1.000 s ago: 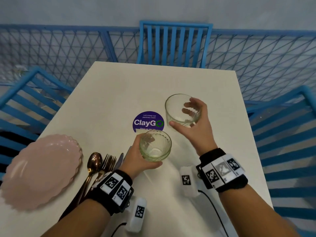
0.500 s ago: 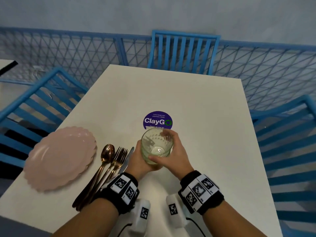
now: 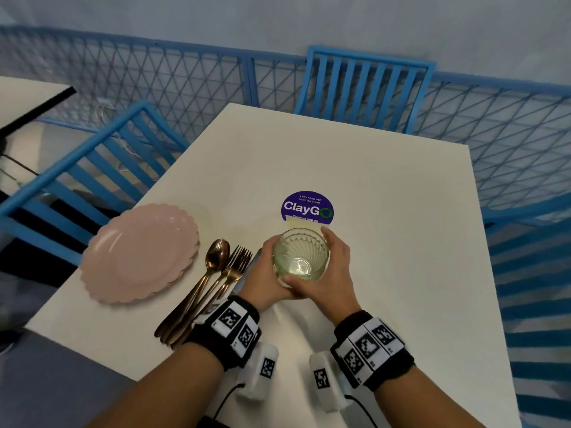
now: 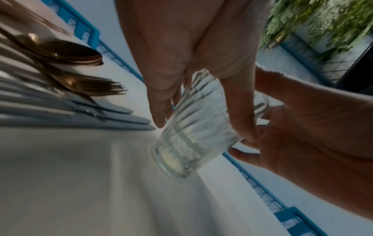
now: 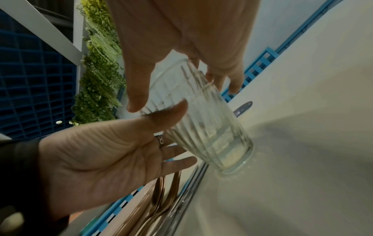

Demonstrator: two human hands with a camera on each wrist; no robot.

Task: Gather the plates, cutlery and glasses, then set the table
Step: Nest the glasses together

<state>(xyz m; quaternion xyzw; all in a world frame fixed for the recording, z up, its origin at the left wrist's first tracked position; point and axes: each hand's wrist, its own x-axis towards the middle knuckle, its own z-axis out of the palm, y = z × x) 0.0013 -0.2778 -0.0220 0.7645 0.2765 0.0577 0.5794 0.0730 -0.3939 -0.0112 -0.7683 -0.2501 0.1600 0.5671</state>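
Two ribbed clear glasses (image 3: 301, 254) are nested one inside the other, base on the white table (image 3: 370, 168). My left hand (image 3: 267, 270) holds the stack from its left side and my right hand (image 3: 335, 267) wraps it from the right, thumb low at the front. In the left wrist view the glasses (image 4: 193, 127) sit between thumb and fingers; in the right wrist view the glasses (image 5: 206, 124) show a double rim. Just left lie a copper spoon (image 3: 217, 257), forks (image 3: 239, 261) and knives (image 4: 121, 118), partly hidden by my left hand. Stacked pink scalloped plates (image 3: 140, 253) rest further left.
A round purple ClayGo sticker (image 3: 307, 208) sits just beyond the glasses. Blue slatted chairs stand at the far end (image 3: 364, 88), at the left (image 3: 92, 168) and at the right (image 3: 531, 273), with blue mesh fencing behind. The table's near-left corner (image 3: 40, 322) is close to the cutlery handles.
A second ago each hand held its own glass. My right hand brought its glass into the one in my left hand, and both hands now hold the stack low on the table.
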